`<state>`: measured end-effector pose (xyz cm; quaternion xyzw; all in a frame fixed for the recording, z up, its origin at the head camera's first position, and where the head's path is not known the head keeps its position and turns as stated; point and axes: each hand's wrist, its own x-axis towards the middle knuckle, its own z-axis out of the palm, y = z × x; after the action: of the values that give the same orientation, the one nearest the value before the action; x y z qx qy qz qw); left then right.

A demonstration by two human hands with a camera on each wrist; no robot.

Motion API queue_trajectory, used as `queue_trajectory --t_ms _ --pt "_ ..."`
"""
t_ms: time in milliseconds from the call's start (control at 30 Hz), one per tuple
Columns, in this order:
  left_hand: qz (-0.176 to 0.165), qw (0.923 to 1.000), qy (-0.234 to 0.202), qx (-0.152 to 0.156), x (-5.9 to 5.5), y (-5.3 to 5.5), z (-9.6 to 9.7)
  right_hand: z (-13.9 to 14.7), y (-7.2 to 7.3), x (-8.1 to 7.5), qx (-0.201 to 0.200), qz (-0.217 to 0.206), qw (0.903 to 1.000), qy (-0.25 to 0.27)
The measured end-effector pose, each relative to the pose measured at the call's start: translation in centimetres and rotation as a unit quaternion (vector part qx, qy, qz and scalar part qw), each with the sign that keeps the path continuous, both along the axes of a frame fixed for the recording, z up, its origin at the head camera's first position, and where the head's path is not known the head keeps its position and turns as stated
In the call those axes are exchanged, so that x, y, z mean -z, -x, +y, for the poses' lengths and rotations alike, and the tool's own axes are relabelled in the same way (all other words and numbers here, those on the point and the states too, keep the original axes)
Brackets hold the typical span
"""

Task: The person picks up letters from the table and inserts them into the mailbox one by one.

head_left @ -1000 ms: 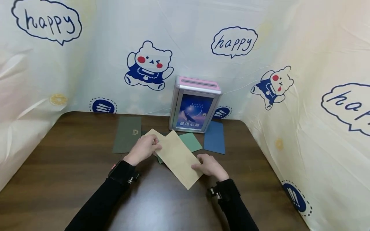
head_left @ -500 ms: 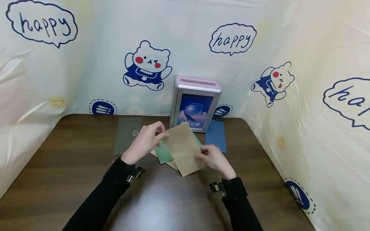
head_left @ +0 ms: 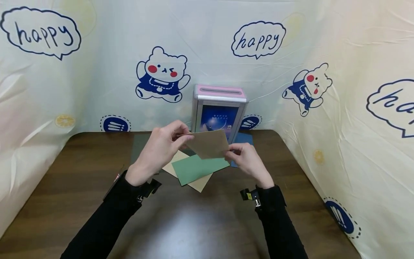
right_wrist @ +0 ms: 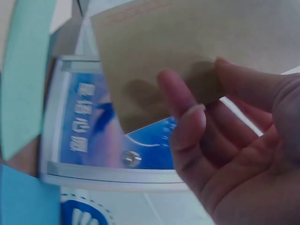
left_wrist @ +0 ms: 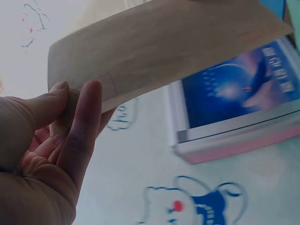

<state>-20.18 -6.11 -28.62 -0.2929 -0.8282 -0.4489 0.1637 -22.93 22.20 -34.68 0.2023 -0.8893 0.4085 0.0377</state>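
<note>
A brown paper envelope [head_left: 208, 144] is held up in front of the box, tilted so its face looks foreshortened in the head view. My left hand [head_left: 161, 149] pinches its left end between thumb and fingers; a printed stamp square shows beside the fingertips in the left wrist view. The right hand [head_left: 247, 162] pinches the other end, with thumb and fingers on both sides of the paper in the right wrist view. Below it on the table lie a green envelope [head_left: 194, 169] and, partly under that, another tan envelope [head_left: 201, 184].
A silver box [head_left: 220, 102] with a pink slotted top and a blue picture front stands at the back of the wooden table [head_left: 181, 230]. A blue envelope [head_left: 244, 138] lies at its right, a dark green one [head_left: 139, 144] at the left. A printed curtain [head_left: 207, 43] hangs behind.
Both hands have lifted the brown envelope off the pile, up and away toward the box, and turned it from slanting to nearly level. The green and tan envelopes beneath are now uncovered.
</note>
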Motion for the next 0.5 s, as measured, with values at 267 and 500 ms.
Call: queue_trajectory --t_ms 267,500 --pt "0.115 0.9929 0.026 0.019 -3.2 -2.3 0.5 0.9 1.4 -4.4 0.003 0.137 0.9904 -0.019" --pt "0.200 0.9774 0.041 0.056 -4.7 -3.7 1.1 1.3 3.3 -7.5 -0.021 0.269 0.9628 -0.002"
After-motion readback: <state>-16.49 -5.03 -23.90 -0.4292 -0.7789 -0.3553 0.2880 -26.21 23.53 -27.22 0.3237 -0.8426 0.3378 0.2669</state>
